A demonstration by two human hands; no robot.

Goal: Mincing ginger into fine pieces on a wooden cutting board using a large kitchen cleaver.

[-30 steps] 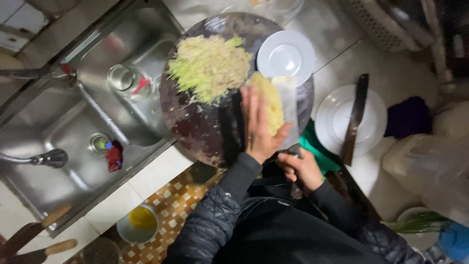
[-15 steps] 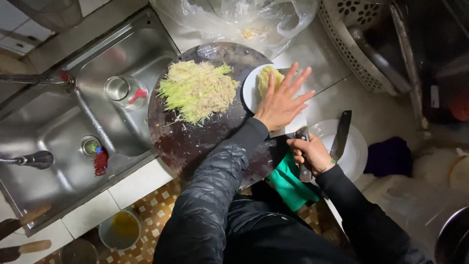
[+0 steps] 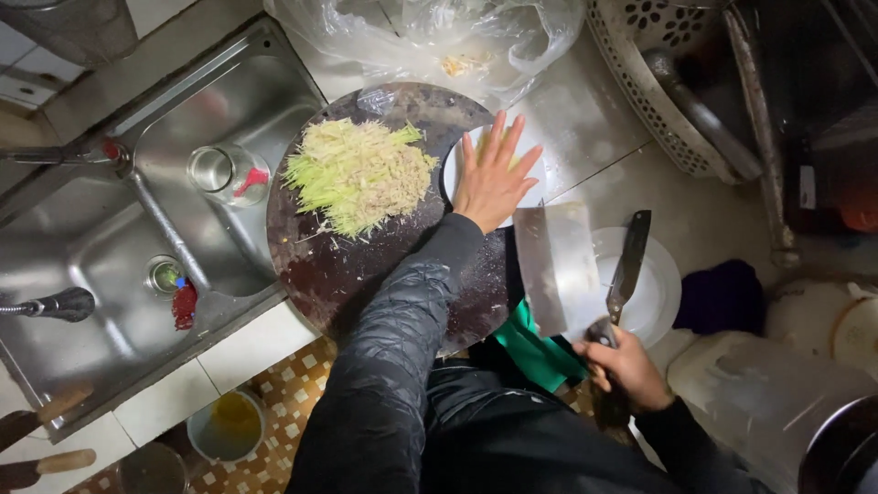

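The left hand point(image 3: 494, 178), fingers spread flat and gripping nothing, presses down on pale shreds lying on a small white plate point(image 3: 457, 169) at the edge of a round dark chopping board point(image 3: 366, 274). The right hand point(image 3: 626, 366) is closed around the handle of a broad cleaver point(image 3: 553, 265), its blade held flat just beside the board. A heap of shredded vegetable point(image 3: 357, 174) sits on the board; a steel sink point(image 3: 137, 274) lies beyond it, and a dark knife point(image 3: 631, 261) rests on a larger white plate point(image 3: 663, 293) on the worktop point(image 3: 585, 119).
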